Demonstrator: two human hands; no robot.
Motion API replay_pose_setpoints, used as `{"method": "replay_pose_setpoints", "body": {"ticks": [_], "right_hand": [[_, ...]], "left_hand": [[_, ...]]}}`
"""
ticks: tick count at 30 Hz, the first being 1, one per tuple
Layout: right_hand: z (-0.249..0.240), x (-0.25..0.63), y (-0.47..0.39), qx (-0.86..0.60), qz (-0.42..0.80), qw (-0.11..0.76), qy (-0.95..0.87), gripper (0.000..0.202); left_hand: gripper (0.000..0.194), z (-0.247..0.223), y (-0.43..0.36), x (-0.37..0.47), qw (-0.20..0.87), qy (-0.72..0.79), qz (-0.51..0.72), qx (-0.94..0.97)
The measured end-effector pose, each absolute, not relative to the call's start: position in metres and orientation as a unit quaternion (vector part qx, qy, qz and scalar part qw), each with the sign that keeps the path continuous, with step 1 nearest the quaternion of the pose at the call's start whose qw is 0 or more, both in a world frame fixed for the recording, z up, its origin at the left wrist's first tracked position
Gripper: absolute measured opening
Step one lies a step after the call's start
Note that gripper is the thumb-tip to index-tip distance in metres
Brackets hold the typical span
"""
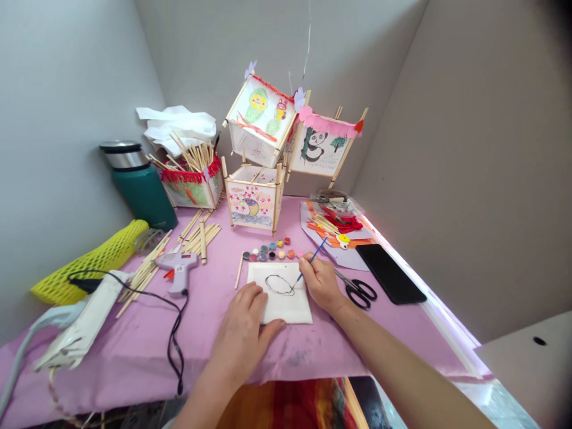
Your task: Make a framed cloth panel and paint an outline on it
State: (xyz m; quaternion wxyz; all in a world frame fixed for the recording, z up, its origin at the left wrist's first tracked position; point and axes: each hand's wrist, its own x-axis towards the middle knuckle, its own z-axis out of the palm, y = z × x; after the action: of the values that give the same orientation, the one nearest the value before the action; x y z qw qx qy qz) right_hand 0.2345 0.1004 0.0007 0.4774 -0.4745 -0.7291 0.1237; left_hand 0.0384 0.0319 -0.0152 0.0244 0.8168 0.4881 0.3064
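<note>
My right hand (320, 281) holds a thin blue paintbrush (313, 258) with its tip on a white square sheet (286, 304), where a dark oval outline is drawn. My left hand (243, 330) lies flat on the sheet's lower left corner, pressing it onto the pink tablecloth (134, 351). A row of small paint pots (270, 251) in several colours sits just beyond the sheet.
Black scissors (358, 290) and a black phone (389, 273) lie to the right. A glue gun (177, 268), power strip (84, 325), wooden sticks (147, 268), yellow foam net (89, 262) and green flask (140, 185) are at left. Decorated paper lanterns (255, 199) stand behind.
</note>
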Motion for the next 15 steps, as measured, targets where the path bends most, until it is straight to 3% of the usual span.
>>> {"method": "replay_pose_setpoints", "body": {"ticks": [15], "right_hand": [[-0.0026,0.2322,0.1017,-0.463,0.129,0.463,-0.744,0.027]], "left_hand": [[0.036,-0.0134,0.0308,0.0387,0.023,0.49,0.306,0.816]]}}
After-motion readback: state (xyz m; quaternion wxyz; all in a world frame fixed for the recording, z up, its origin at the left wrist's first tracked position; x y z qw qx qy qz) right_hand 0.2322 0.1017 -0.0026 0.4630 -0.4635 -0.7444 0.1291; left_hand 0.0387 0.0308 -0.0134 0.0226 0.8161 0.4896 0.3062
